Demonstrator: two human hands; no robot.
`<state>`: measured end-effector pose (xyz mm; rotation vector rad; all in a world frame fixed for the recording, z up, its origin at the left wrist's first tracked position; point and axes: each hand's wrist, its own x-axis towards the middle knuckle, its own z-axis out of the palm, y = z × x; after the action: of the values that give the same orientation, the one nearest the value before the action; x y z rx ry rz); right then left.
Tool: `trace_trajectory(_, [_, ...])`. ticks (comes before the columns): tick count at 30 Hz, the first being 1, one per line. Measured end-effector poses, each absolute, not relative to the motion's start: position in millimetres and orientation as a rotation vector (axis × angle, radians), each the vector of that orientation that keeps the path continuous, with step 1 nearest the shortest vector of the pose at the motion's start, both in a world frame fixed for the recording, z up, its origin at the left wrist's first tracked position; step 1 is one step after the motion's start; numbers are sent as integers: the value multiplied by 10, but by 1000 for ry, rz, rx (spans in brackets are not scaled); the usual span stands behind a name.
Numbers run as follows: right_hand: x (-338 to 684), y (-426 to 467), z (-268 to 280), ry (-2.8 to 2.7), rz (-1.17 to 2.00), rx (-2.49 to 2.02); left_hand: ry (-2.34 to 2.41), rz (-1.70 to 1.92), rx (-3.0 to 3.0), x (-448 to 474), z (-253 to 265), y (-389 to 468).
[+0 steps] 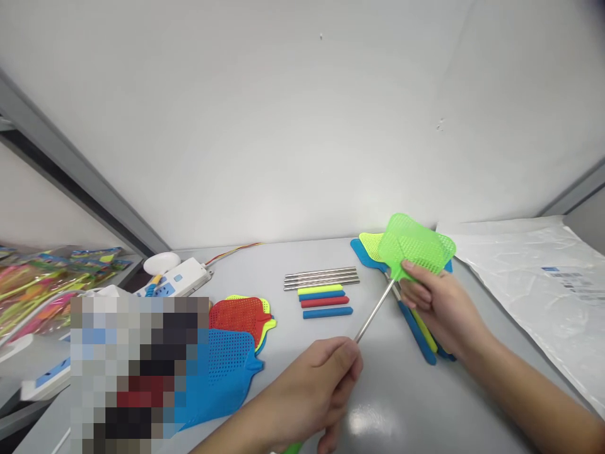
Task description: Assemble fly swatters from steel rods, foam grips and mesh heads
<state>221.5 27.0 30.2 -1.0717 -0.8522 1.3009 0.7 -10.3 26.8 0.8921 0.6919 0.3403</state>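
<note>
A fly swatter with a bright green mesh head and a thin metal rod is held between my hands. My right hand pinches the base of the head, thumb on top. My left hand is wrapped round the lower rod, and a bit of green shows beneath it at the bottom edge. Under and behind the green head lie assembled swatters with blue and yellow handles. Left of them are several metal rods and loose handles in yellow, blue and red.
Loose swatter heads, red and blue among them, lie at left on the grey table. Behind stands a white power strip with wires. A white plastic bag covers the right side. Packaged colourful items sit far left.
</note>
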Motion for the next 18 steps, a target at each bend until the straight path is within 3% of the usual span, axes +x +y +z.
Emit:
trace_trajectory(5, [2180, 253, 253, -864, 1208, -1057, 713, 332, 933, 12, 233, -124])
trace_trajectory(12, [1699, -120, 81, -1233, 1698, -976, 639, 312, 982, -24, 280, -105])
trace_trajectory(18, [2096, 125, 312, -897, 1548, -962, 775, 209, 1033, -91, 396, -45])
